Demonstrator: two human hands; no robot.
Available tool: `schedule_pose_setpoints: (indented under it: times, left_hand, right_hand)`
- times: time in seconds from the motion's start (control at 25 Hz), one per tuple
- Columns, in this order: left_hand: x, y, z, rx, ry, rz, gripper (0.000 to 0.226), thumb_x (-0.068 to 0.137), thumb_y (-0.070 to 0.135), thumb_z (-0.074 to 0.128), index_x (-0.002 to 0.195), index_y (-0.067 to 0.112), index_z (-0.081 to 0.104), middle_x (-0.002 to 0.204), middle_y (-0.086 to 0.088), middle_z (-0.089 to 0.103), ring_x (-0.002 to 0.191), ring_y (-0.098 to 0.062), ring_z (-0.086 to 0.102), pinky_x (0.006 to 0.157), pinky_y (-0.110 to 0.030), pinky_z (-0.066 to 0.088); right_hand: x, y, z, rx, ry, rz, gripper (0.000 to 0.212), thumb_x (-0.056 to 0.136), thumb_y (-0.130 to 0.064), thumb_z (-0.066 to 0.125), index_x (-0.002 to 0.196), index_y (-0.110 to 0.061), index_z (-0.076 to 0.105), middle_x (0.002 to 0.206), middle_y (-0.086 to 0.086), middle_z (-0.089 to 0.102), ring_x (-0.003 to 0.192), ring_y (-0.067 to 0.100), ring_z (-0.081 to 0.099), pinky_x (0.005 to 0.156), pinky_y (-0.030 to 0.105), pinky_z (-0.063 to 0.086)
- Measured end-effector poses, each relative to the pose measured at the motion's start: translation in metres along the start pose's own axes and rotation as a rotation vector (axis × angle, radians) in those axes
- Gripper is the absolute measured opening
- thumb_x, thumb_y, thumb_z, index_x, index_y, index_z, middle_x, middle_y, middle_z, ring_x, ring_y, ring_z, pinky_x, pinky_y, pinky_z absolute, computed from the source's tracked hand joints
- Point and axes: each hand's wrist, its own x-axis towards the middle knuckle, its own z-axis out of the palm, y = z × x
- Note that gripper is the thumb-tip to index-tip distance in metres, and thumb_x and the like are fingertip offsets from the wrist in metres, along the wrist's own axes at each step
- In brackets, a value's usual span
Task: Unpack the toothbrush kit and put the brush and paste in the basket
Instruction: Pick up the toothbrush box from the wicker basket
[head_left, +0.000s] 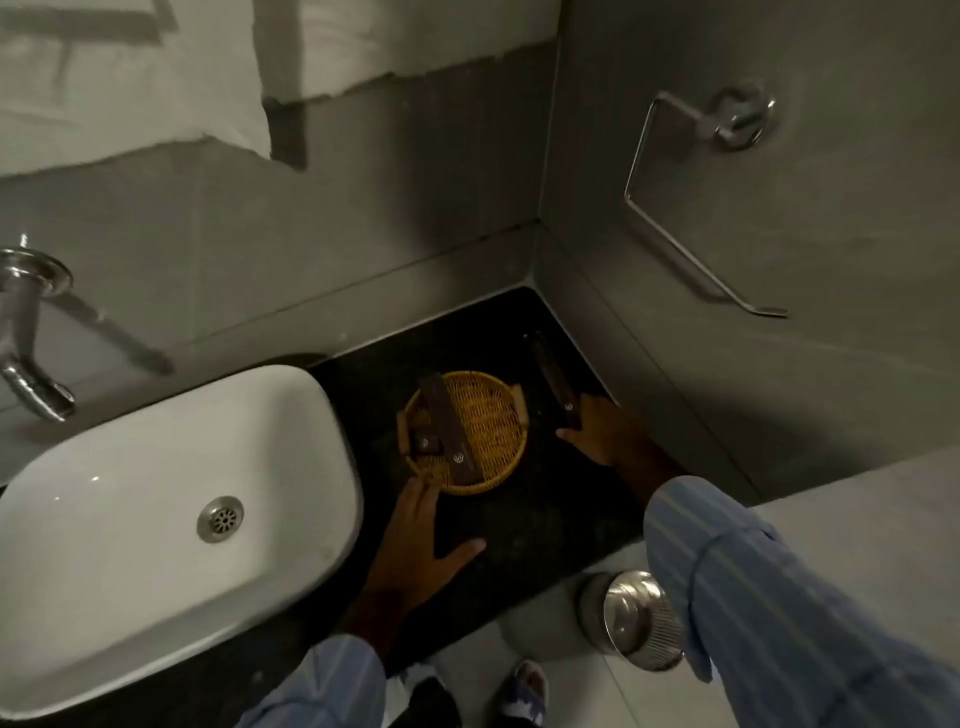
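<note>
Toothbrush kit box (555, 382), long, dark and narrow, lies on the black counter (545, 519) close to the corner of the grey walls, just right of the woven basket (483, 431); its near end lies under the fingertips of the right hand (597, 428), which meet it from above; whether those fingers are clamped on it or only touching cannot be told, though the thumb sticks out to the left, apart from the box. The basket, round and yellow, sits between the two hands; a second long dark box (447, 428) lies slantwise across its left part, and a small dark box (426, 444) lies beside that one's near end, against the left rim. The left hand (421, 540) lies flat on the counter just in front of the basket, palm down, fingers together and thumb spread wide to the right; its fingertips reach the basket's near-left rim, well apart from the kit box on the right. A white sink (156, 545) stands left of the basket, beside the left hand; striped blue sleeves cover both forearms.
</note>
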Motion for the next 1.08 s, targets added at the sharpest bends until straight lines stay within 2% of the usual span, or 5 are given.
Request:
schedule_pose_setpoints:
  times: [0.36, 0.48, 0.68, 0.88, 1.08]
  left_hand:
    - [-0.023, -0.03, 0.043, 0.366, -0.09, 0.012, 0.106, 0.077, 0.087, 0.027, 0.154, 0.013, 0.029, 0.165, -0.009, 0.017, 0.151, -0.03, 0.018, 0.118, -0.042, 0.014]
    - [-0.022, -0.029, 0.041, 0.368, -0.119, -0.003, 0.103, 0.079, 0.085, 0.023, 0.155, 0.015, 0.024, 0.166, -0.007, 0.01, 0.153, -0.027, 0.01, 0.119, -0.038, 0.004]
    - [-0.017, -0.021, 0.027, 0.279, -0.097, -0.013, 0.099, 0.082, 0.083, 0.022, 0.154, 0.015, 0.025, 0.166, -0.006, 0.014, 0.153, -0.025, 0.01, 0.12, -0.038, 0.012]
    - [0.018, 0.014, -0.033, 0.226, -0.013, 0.156, 0.091, 0.086, 0.077, 0.031, 0.151, 0.015, 0.031, 0.16, -0.009, 0.029, 0.15, -0.028, 0.019, 0.121, -0.045, 0.026]
    - [0.064, 0.076, -0.113, 0.185, 0.122, 0.22, 0.084, 0.089, 0.061, 0.051, 0.152, 0.01, 0.031, 0.16, -0.012, 0.028, 0.15, -0.029, 0.02, 0.121, -0.042, 0.022]
  right_hand:
    - [0.037, 0.007, 0.026, 0.149, 0.135, 0.134, 0.046, 0.093, -0.035, 0.065, 0.122, 0.001, 0.064, 0.118, 0.022, 0.068, 0.108, 0.037, 0.066, 0.086, 0.042, 0.056]
    - [0.042, 0.008, 0.031, 0.202, 0.16, 0.155, 0.039, 0.093, -0.029, 0.066, 0.116, 0.002, 0.067, 0.112, 0.023, 0.069, 0.104, 0.038, 0.067, 0.085, 0.044, 0.058]
    - [0.035, 0.009, 0.024, 0.255, 0.156, 0.181, 0.029, 0.091, -0.02, 0.064, 0.107, 0.004, 0.067, 0.105, 0.024, 0.068, 0.095, 0.04, 0.066, 0.068, 0.033, 0.046]
    - [0.008, 0.006, -0.017, 0.245, 0.216, 0.117, 0.035, 0.091, -0.025, 0.065, 0.105, 0.007, 0.067, 0.103, 0.027, 0.069, 0.092, 0.042, 0.067, 0.065, 0.033, 0.042]
    - [-0.026, -0.026, -0.068, 0.291, 0.309, 0.019, 0.036, 0.089, -0.033, 0.063, 0.105, -0.001, 0.071, 0.103, 0.022, 0.07, 0.094, 0.04, 0.068, 0.076, 0.037, 0.05]
